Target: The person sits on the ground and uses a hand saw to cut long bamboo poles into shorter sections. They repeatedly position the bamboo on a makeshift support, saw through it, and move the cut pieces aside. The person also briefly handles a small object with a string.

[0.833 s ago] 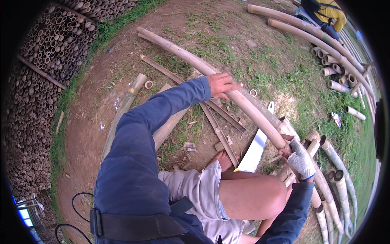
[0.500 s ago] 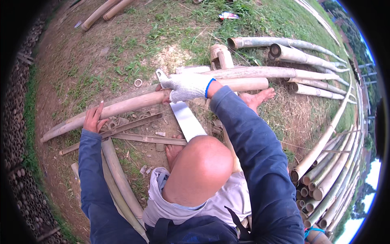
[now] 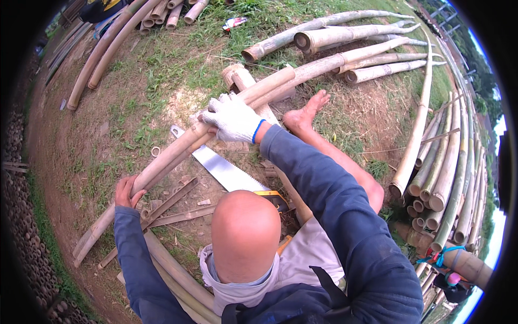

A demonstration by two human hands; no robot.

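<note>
Two bamboo poles lie side by side across the view, slanting from lower left to upper right. My left hand (image 3: pixel 128 192) is bare and wraps round the nearer-left stretch of the upper bamboo pole (image 3: pixel 175 148). My right hand (image 3: pixel 232 117), in a white knit glove with a blue cuff, grips the poles farther along. Beyond it, the second bamboo pole (image 3: pixel 318 66) runs on to the right. Below the poles a hand saw (image 3: pixel 229 171) with a yellow and black handle lies beside my bent knee, its tip showing past the poles; neither hand touches it.
A short thick bamboo piece (image 3: pixel 235 75) props the poles. Split bamboo strips (image 3: pixel 172 201) and a cut ring (image 3: pixel 156 152) lie on the ground. Long bamboo poles (image 3: pixel 345 35) rest at the upper right, with a stack of bamboo (image 3: pixel 445 178) at the right and more poles (image 3: pixel 102 51) upper left.
The view has turned, and the poles now slant more steeply. The upper pole's far end now extends beyond my gloved hand. More of the saw shows, including its handle.
</note>
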